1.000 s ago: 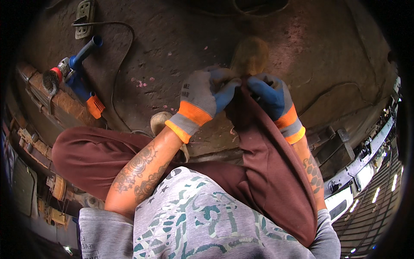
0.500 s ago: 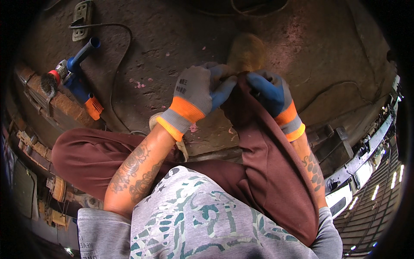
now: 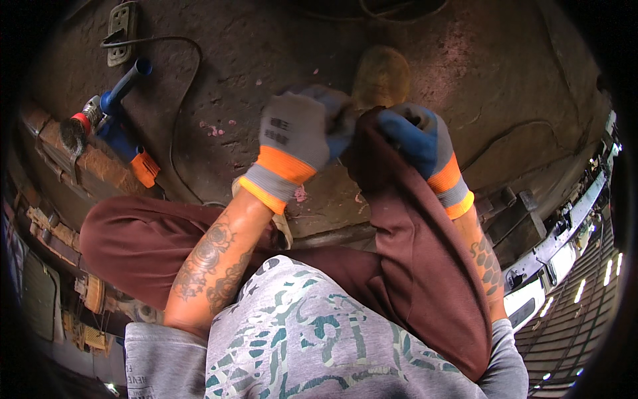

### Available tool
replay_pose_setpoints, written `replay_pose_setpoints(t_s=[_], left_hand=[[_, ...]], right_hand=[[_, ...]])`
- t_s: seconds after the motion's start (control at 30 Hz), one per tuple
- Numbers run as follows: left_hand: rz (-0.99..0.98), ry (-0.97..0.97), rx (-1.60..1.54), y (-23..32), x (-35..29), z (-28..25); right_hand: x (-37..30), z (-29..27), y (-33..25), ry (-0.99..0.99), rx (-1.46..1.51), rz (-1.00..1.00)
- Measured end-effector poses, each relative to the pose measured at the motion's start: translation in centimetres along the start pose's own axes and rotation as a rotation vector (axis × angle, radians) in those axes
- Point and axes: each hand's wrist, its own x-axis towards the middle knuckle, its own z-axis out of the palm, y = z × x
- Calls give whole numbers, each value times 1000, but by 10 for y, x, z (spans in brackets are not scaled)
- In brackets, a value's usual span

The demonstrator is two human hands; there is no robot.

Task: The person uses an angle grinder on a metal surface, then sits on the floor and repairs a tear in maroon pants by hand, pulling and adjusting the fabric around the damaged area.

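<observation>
Both of my hands wear grey knit gloves with blue-coated fingers and orange cuffs. My right hand is closed, pinching the lower end of my brown trouser leg beside the shin. Just left of that cloth is my left hand, its fingers bent and smeared by motion. Whether it holds anything does not show. The trouser leg's end is dark and bunched between the two hands.
At left, a blue power tool with a round wire brush rests by a rusty metal bar. A cable runs from a power strip. A yellowish rounded patch lies beyond my hands; dark metal blocks sit right.
My left hand has drawn slightly left, away from the trouser cloth, and is now blurred. My right hand stays on the cloth, nearly unmoved.
</observation>
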Motion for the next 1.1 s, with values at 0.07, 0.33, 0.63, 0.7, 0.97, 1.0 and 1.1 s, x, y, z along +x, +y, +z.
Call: replay_pose_setpoints(t_s=[0.07,0.33,0.63,0.7,0.97,1.0,1.1], left_hand=[[-120,-61,1,-11,2,-11],[-511,256,-40,-49,11,-13],[-670,91,-145,-49,8,-6],[-560,125,-45,-39,4,-12],[-534,79,-67,-42,8,-9],[-554,76,-66,-39,11,-10],[-634,55,-98,-45,11,-9]], right_hand=[[0,-6,9,-21,4,-23],[-14,-10,45,43,308,-265],[2,-68,74,-49,-184,-454],[5,-82,89,-53,-324,-528],[-30,-115,114,145,-268,1],[-35,-120,122,192,-69,245],[-56,-113,136,242,-11,259]])
